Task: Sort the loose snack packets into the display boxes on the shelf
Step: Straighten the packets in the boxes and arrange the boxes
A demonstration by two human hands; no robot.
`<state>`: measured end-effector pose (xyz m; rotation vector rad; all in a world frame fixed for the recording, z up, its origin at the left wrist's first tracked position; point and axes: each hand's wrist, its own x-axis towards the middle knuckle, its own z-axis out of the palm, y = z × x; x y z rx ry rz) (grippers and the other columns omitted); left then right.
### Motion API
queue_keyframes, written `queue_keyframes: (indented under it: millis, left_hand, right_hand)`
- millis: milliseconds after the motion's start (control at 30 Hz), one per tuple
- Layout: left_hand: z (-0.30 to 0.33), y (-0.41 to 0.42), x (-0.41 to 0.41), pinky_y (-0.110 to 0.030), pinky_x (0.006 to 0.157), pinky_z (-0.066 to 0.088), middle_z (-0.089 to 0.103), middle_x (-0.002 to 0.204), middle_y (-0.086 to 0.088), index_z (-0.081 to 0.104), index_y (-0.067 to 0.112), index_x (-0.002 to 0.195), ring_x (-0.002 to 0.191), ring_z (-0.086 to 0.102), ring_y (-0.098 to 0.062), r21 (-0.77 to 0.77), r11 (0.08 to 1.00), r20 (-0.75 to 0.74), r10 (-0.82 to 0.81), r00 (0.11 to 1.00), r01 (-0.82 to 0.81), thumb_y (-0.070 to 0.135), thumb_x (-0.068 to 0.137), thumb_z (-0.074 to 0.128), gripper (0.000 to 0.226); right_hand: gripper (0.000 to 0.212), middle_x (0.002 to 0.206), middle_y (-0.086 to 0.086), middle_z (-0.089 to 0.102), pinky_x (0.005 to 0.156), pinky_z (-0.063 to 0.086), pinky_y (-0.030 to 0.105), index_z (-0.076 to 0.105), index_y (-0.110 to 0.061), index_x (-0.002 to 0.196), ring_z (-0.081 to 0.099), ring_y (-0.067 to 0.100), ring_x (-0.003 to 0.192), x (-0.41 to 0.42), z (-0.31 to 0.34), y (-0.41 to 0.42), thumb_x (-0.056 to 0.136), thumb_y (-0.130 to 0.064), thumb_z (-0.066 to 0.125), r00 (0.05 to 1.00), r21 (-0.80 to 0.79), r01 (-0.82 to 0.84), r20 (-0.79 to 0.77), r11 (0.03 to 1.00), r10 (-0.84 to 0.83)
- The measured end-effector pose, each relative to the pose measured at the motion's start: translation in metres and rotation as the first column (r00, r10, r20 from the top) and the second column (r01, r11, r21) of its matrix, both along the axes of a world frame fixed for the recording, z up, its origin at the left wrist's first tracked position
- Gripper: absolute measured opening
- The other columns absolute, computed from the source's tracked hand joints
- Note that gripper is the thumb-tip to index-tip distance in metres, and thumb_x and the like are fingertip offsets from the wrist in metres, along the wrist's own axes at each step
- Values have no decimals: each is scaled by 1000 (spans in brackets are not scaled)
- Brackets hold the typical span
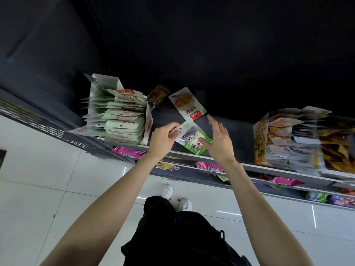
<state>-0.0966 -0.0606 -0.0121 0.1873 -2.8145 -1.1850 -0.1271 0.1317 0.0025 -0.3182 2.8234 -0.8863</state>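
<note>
A green-edged snack packet with a panda picture lies at the front of the dark top shelf. My left hand pinches its upper left corner. My right hand is spread over its right side, thumb resting on the packet and fingers straight. Behind it lies a loose white packet with an orange food picture and a red label. A loose brown packet leans by the left display box, which is full of pale green packets. At the right stands another display box holding orange and grey packets.
The shelf's grey front rail runs below my hands. Lower shelves carry pink, green and purple packets. A yellow-brown box of packets stands at the far right. White tiled floor lies to the left, my shoes below.
</note>
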Motion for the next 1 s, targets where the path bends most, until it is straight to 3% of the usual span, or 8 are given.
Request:
queue_keyframes:
  millis: [133,267,400,500,600,733,900,1000]
  left_hand:
    - [39,2,15,-26,60,49,71,79,3,68,21,103,60,61,-8,-137,979,-146,-172,974,152,20,90,60,16]
    - [78,-13,37,-28,55,55,71,80,5,67,21,105,66,65,-6,-231,955,-313,-255,915,187,31,90,56,21]
    - [118,-51,62,-16,78,52,68,99,7,64,14,112,88,63,-1,-154,988,-544,-70,836,-18,27,93,54,25]
    - [132,-98,72,-9,89,42,62,105,6,62,5,112,96,55,1,-160,961,-592,90,801,-227,12,91,54,24]
    - [122,-148,66,-16,88,40,64,108,0,62,8,114,100,55,-12,-285,892,-523,160,837,-349,3,85,60,29]
    - [95,-197,30,-44,97,43,57,125,-8,53,11,125,116,50,-29,-520,834,-284,34,958,-184,9,74,64,52]
    - [74,-216,-9,-39,118,7,22,154,-2,19,15,148,143,15,-20,-713,699,44,-37,998,58,27,75,70,90]
    - [66,-221,-24,-40,116,12,33,148,-3,29,16,144,138,25,-22,-804,590,66,-36,997,74,28,84,63,70]
  right_hand:
    - [64,102,-13,63,85,48,33,41,-25,137,58,14,88,-3,36,-6,81,-26,73,988,-93,-157,-18,983,156]
    - [11,72,-11,67,61,51,28,72,-22,91,50,6,59,3,62,-18,80,-21,74,911,-90,-348,-267,933,314]
    - [7,67,-9,64,52,48,25,70,-16,90,56,6,55,13,88,-38,85,-21,69,873,-208,-372,-409,905,265]
    - [13,72,-3,68,56,55,35,67,-19,98,67,13,64,20,106,-60,92,-28,61,942,-451,-252,-317,856,110]
    - [19,91,-5,71,68,59,36,63,-43,95,70,16,83,26,121,-96,93,-24,60,980,-705,-103,-194,701,-51]
    - [20,99,-1,71,79,57,38,62,-38,100,69,17,94,22,133,-143,94,-19,59,983,-854,38,-62,519,-173]
    - [15,90,-11,70,74,57,32,59,-37,99,70,9,90,8,132,-196,94,-23,57,962,-819,53,-112,571,-250]
    - [10,79,-18,65,68,56,29,60,-25,99,70,11,79,-3,124,-226,95,-17,57,953,-777,56,-145,627,-265]
